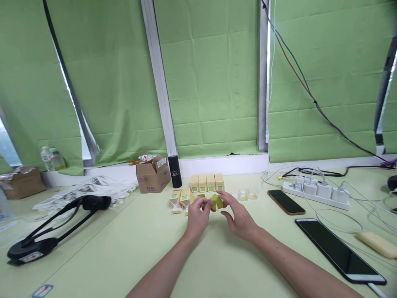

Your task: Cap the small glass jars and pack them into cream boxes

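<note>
Pinched between the fingertips of my left hand (200, 213) is a small yellow-green piece with several flaps (216, 202); it looks like folded card. My right hand (237, 215) is beside it, thumb and index finger spread apart around its right side. Whether the right index fingertip touches the piece is hard to tell. Behind my hands, several small tan boxes with green-edged labels (207, 183) stand in a row. Left of my left hand are unfolded boxes of the same sort (175, 200). Two small clear round containers with yellow marks (248, 194) sit beyond my right hand.
A phone (285, 202), a tablet-like device (339, 250) and a power strip (316, 192) with cables lie at right. At left are a black headset (58, 231), white straps (89, 190), a cardboard box (152, 176) and a black cylinder (175, 171).
</note>
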Demonstrator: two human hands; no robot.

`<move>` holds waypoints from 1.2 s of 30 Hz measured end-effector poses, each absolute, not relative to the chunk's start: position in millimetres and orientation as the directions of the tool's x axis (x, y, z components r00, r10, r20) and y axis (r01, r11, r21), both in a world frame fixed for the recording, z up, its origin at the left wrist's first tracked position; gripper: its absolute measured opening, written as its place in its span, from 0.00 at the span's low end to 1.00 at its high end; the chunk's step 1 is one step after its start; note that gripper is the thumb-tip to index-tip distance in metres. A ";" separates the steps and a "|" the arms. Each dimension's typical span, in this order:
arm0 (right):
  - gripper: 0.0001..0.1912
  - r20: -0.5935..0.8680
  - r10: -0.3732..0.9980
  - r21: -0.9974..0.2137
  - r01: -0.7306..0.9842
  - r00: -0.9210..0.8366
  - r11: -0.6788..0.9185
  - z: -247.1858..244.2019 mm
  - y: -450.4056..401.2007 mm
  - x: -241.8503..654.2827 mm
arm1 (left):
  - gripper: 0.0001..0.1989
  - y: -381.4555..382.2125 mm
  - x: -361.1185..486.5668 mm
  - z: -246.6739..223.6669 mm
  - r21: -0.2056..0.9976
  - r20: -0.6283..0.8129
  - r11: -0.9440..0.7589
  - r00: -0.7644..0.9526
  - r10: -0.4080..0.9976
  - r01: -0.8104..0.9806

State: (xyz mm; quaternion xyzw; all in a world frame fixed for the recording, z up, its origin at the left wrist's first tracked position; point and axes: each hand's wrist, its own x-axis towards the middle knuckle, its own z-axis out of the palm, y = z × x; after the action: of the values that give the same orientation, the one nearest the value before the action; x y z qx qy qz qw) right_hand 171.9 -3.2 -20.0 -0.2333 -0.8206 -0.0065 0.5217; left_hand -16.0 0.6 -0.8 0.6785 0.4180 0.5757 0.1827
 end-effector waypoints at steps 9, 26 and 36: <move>0.24 0.834 0.496 -0.397 0.361 -0.242 0.844 -17.7 -3.8 168.6 | 0.23 -2.9 -16.5 1.9 0.702 0.641 -0.604 0.033 0.767 0.378; 0.18 0.755 0.633 -0.611 0.169 -0.167 0.773 -14.6 -2.3 170.3 | 0.29 -12.3 -13.9 -1.2 0.544 0.699 -0.703 0.216 0.682 0.458; 0.24 0.758 0.619 -0.583 0.210 -0.206 0.785 -14.6 1.5 178.6 | 0.30 -11.0 -16.9 -2.1 0.371 0.746 -0.782 0.341 0.572 0.500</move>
State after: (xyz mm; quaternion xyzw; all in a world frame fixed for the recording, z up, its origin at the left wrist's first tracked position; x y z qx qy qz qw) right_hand 178.6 1.5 -14.6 -0.2743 -0.7553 0.1801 0.5673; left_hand -16.9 -11.0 -2.1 0.8178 0.3276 0.4716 0.0382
